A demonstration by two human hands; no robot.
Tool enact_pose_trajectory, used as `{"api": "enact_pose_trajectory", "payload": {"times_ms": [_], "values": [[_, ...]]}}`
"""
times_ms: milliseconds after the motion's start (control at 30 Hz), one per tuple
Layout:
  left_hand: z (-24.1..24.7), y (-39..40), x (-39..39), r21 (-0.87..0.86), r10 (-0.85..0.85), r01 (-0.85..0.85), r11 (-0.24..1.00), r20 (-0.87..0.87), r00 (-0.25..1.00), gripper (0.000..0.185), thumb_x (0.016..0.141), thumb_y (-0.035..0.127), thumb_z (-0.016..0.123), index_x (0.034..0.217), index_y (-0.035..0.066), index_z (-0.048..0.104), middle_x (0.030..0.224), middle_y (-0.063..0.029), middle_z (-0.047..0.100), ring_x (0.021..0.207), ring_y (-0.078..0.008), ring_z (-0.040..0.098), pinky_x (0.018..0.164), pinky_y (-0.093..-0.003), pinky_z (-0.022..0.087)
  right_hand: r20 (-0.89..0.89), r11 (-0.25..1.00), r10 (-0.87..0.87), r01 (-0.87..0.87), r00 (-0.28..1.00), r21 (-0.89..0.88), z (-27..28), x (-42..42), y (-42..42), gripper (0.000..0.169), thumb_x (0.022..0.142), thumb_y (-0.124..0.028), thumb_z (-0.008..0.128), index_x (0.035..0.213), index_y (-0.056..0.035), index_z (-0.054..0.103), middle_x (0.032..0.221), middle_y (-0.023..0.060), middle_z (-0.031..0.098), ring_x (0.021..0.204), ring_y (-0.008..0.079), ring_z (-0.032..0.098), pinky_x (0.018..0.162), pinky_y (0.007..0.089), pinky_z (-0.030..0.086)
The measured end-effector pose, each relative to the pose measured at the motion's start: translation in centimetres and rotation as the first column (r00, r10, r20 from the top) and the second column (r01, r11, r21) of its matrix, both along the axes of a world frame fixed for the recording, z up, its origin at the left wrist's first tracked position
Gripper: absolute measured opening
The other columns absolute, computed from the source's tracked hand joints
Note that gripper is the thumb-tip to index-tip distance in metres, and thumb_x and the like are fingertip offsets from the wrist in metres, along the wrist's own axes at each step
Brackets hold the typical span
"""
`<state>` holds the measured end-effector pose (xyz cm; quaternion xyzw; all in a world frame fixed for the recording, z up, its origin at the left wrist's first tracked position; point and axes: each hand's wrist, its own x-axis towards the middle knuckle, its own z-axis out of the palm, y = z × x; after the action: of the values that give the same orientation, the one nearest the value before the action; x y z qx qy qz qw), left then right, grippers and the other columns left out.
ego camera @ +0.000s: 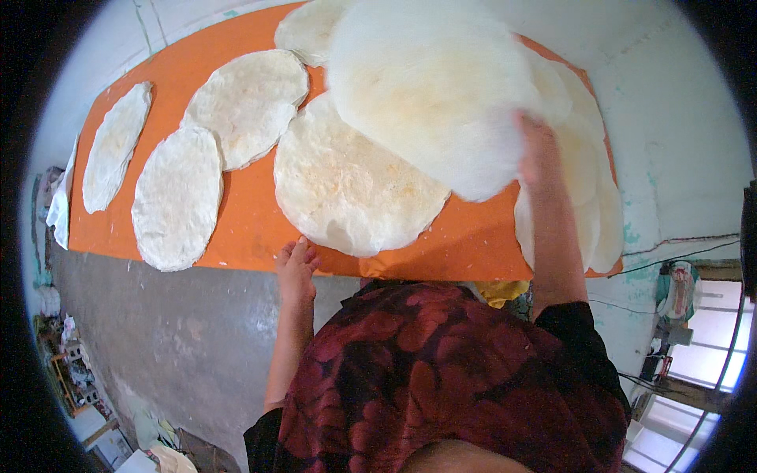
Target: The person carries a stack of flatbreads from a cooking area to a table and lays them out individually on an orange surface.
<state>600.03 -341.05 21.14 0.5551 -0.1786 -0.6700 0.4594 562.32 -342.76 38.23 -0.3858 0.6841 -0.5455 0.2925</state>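
My right hand [535, 148] is blurred and grips the right edge of a large, thin round flatbread [432, 88], which is raised over the table. Beneath it, partly covered, lies another big flatbread [355, 183] with light brown spots. My left hand [298, 260] is by the table's front edge, just below that bread's lower left rim, with fingers slightly curled and nothing seen in it. An orange-covered table [248, 207] bears the breads. More overlapping flatbreads [582, 177] lie at the right, partly hidden by my right forearm.
Towards the left lie an oval flatbread stack [177, 198], a second stack [248, 106] touching it, and a separate one [117, 148]. A pale wall [680, 148] borders the table's right side. Cables [686, 239] run along it near a fan [680, 292]. Concrete floor [195, 331] shows at the lower left.
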Motion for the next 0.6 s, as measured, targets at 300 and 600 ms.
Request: {"api": "enact_pose_trajectory", "payload": {"times_ms": [300, 600], "values": [[-0.5, -2.9, -2.0, 0.062, -0.088, 0.091, 0.994, -0.051, 0.995, 0.033, 0.078, 0.025, 0.058, 0.095, 0.001, 0.045, 0.079, -0.0065, 0.054, 0.062, -0.0161, 0.054, 0.050, -0.0270, 0.044, 0.704, 0.670, -0.530, 0.742, 0.473, 0.005, -11.0, -15.2, 14.4, 0.033, 0.085, -0.015, 0.039, 0.116, -0.0015, 0.042, 0.115, 0.0137, 0.048, 0.107, 0.0300, 0.045, 0.084, 0.0437, 0.042], [-2.0, -4.9, -2.6, 0.018, -0.138, 0.138, 0.990, 0.033, 0.990, 0.033, 0.078, 0.022, 0.056, 0.102, 0.000, 0.047, 0.082, -0.0085, 0.058, 0.063, -0.0184, 0.057, 0.043, -0.0285, 0.044, 0.889, 0.633, -0.423, 0.760, 0.177, 0.150, -21.6, -18.2, 19.5, 0.019, 0.084, -0.011, 0.043, 0.099, -0.0002, 0.047, 0.094, 0.0172, 0.055, 0.079, 0.0319, 0.057, 0.062, 0.0430, 0.053]]}}
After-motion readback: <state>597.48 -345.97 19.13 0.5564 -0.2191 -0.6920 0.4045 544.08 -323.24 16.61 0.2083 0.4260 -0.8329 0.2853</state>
